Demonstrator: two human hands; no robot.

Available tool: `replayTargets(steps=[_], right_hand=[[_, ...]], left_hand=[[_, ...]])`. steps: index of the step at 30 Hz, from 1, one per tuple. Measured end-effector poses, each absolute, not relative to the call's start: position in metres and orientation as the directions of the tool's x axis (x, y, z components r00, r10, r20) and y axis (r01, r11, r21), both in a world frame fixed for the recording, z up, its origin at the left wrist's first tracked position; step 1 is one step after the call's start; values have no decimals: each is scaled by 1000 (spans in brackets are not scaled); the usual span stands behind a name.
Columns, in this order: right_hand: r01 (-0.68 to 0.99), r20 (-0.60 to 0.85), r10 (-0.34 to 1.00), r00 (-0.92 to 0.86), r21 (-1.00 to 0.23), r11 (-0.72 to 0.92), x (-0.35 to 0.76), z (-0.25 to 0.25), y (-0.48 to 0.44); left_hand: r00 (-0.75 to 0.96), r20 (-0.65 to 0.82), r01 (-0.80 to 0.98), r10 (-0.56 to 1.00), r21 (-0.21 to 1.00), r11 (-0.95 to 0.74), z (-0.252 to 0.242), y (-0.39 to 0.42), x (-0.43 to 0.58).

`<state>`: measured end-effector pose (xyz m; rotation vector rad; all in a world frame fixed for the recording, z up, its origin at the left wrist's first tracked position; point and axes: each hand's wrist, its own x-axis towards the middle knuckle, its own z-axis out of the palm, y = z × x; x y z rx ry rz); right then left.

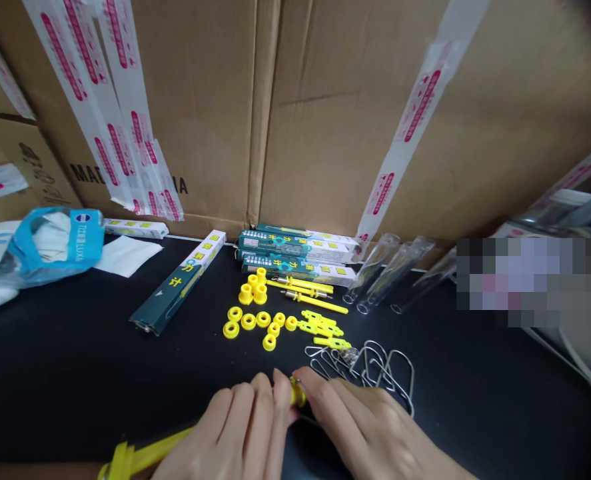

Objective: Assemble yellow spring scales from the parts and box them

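At the front middle, my left hand [240, 423] is wrapped around a spring scale. Its yellow shaft and end piece [145, 457] stick out to the lower left, and a yellow cap [298, 392] shows between my two hands. My right hand [360, 417] pinches at this cap, where a bit of metal wire shows near the fingertips; the fingers hide most of it. Just beyond my right hand lie several bent wire hooks [375, 363] with small springs [350, 355]. Yellow rings [248, 322], flat yellow tabs [322, 319] and yellow rods with metal springs [315, 301] are farther back.
Several green-and-white boxes [295, 257] are stacked at the back, with a single box [180, 283] lying left of them. Clear tubes [390, 273] lean at right. A blue tissue pack [60, 243] sits at far left. Taped cardboard cartons [200, 113] wall off the black table [100, 380].
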<state>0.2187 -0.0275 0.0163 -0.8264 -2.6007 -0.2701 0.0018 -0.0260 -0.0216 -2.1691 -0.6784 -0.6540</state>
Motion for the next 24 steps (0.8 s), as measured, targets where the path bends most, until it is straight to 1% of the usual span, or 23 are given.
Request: replayTargets(steps=[2, 7, 11, 12, 14, 15, 16, 20, 24], right_hand=[[577, 459, 498, -736, 41, 816, 218, 13, -25], [571, 452, 510, -732, -1, 821, 218, 6, -22], [568, 439, 518, -734, -22, 823, 220, 2, -20], [561, 430, 512, -743, -17, 828, 221, 2, -20], [556, 414, 508, -756, -3, 831, 221, 4, -20], [557, 400, 510, -761, 1, 830, 220, 5, -21], [564, 384, 520, -763, 5, 825, 220, 7, -21], [599, 323, 558, -764, 36, 800, 219, 12, -23], [586, 292, 544, -786, 73, 807, 217, 17, -22]], left_hand=[[719, 648, 654, 250, -511, -558, -21, -26, 3], [749, 611, 627, 257, -527, -574, -19, -26, 2], [700, 668, 659, 252, -469, -588, -11, -25, -1], [714, 646, 647, 270, -463, -606, -7, -25, -2], [792, 508, 586, 338, -478, -655, -1, -23, -2], [794, 522, 575, 310, -480, -663, 2, -23, -3], [796, 510, 577, 326, -477, -662, 4, -22, -2], [770, 546, 605, 330, -458, -652, 5, -22, -2], [772, 547, 598, 324, -453, -661, 2, -22, -2]])
